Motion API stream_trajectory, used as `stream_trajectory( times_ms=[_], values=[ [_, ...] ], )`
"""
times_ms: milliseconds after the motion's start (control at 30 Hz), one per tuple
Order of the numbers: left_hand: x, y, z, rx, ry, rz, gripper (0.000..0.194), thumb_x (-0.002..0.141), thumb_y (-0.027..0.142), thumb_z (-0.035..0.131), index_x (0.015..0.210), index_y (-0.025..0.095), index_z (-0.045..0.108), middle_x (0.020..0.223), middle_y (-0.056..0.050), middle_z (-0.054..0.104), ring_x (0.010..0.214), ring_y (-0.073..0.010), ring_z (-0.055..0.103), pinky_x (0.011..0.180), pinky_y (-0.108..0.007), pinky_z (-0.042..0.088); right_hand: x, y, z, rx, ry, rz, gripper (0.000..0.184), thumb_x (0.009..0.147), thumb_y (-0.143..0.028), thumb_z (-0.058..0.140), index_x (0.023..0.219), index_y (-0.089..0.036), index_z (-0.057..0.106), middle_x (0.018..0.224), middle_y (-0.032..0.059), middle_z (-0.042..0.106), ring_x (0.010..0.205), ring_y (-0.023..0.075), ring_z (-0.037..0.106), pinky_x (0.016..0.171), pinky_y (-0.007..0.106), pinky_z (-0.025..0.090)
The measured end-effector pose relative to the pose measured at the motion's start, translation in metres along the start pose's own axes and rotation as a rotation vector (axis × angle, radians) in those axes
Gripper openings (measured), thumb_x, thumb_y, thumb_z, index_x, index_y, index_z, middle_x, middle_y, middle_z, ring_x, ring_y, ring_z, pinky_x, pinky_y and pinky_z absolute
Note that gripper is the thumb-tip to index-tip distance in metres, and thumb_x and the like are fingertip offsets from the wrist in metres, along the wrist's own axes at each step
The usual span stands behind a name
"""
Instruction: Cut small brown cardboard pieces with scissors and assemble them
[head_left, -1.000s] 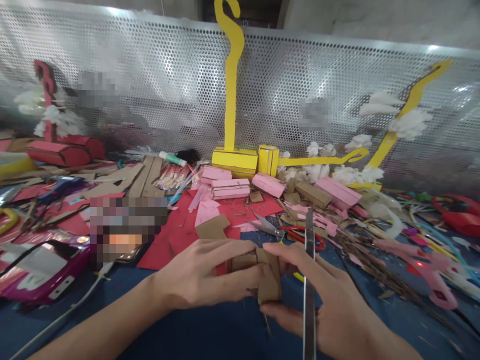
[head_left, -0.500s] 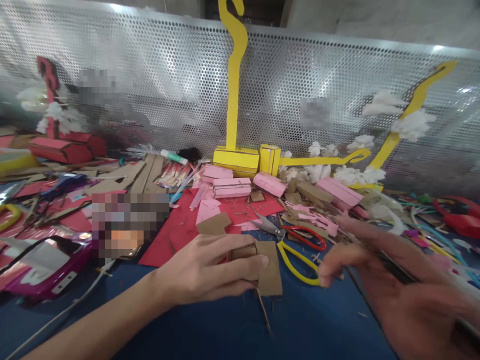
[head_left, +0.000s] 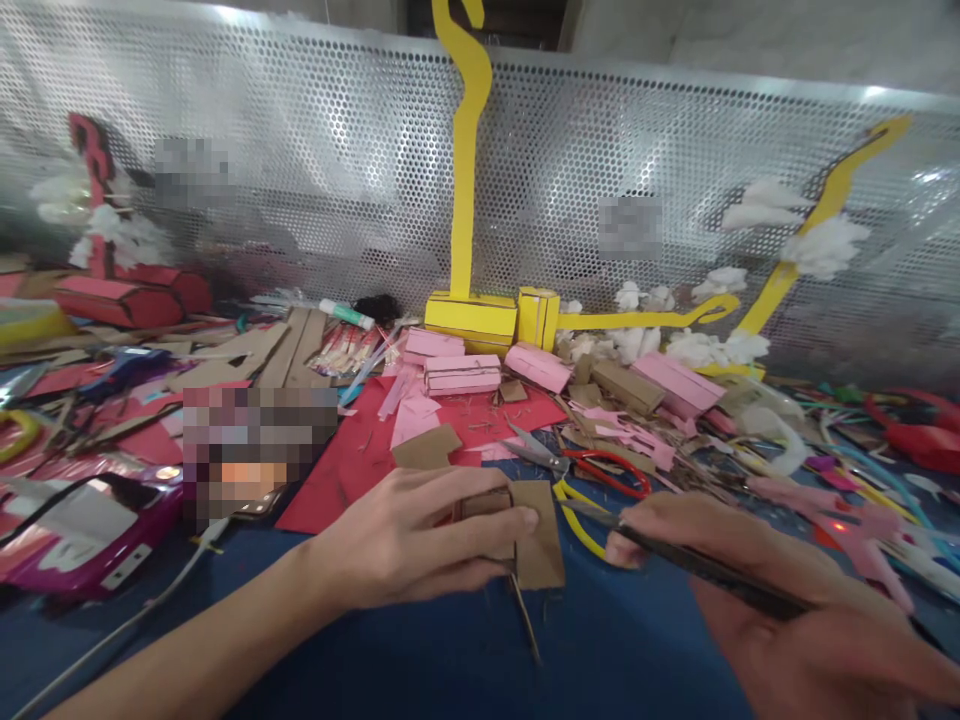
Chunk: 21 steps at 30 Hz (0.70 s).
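My left hand [head_left: 420, 540] is closed over a small folded brown cardboard piece [head_left: 538, 535], its fingertips pressing on top; the flat square end sticks out to the right. A thin cardboard strip [head_left: 525, 620] hangs below that piece. In my right hand [head_left: 757, 590] is a slim dark craft knife [head_left: 705, 570], its grey pointed blade aimed left toward the cardboard but apart from it. Behind the blade lie scissors [head_left: 551, 458] with one red handle and one yellow handle.
Pink boxes [head_left: 461, 375] and yellow box shapes [head_left: 469, 318] with hooked strips stand before a perforated metal sheet [head_left: 322, 160]. Red paper [head_left: 330, 480] and scraps spread across the blue table. At right rests a pink glue gun [head_left: 847, 530]; a phone [head_left: 262, 502] with a white cable lies left.
My right hand drew away from the cardboard to the right, turned the knife from upright to slanting, and came partway back. My left hand keeps its hold in nearly the same spot.
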<state>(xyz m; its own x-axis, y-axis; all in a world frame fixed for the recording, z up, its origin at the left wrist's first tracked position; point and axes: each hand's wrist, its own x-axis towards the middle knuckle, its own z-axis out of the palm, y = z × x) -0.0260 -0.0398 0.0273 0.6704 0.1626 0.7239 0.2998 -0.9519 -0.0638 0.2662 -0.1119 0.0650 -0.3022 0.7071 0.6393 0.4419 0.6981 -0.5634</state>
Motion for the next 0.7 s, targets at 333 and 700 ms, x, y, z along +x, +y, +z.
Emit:
stream_trajectory(
  times_ms=[333,700],
  values=[
    [-0.001,-0.001,0.001,0.029,0.029,-0.011,0.029,0.105,0.037,0.049,0.126,0.023,0.065,0.123,-0.010,0.070,0.097,-0.0172,0.075,0.078,-0.028,0.064,0.003,-0.014,0.012,-0.023,0.039,0.050,0.019,0.087,-0.020,0.076,0.101,-0.030,0.068,0.083,-0.0049,0.081,0.067,0.0153,0.079,0.064,0.018,0.065],
    [-0.004,-0.001,0.002,0.017,0.027,-0.001,0.029,0.102,0.033,0.055,0.127,0.022,0.064,0.125,-0.012,0.069,0.100,-0.0188,0.075,0.080,-0.029,0.064,0.020,-0.015,0.012,-0.017,-0.239,-0.195,0.026,0.088,-0.004,0.071,0.106,-0.022,0.066,0.099,0.0035,0.081,0.088,0.0131,0.079,0.083,0.014,0.060]
  ],
)
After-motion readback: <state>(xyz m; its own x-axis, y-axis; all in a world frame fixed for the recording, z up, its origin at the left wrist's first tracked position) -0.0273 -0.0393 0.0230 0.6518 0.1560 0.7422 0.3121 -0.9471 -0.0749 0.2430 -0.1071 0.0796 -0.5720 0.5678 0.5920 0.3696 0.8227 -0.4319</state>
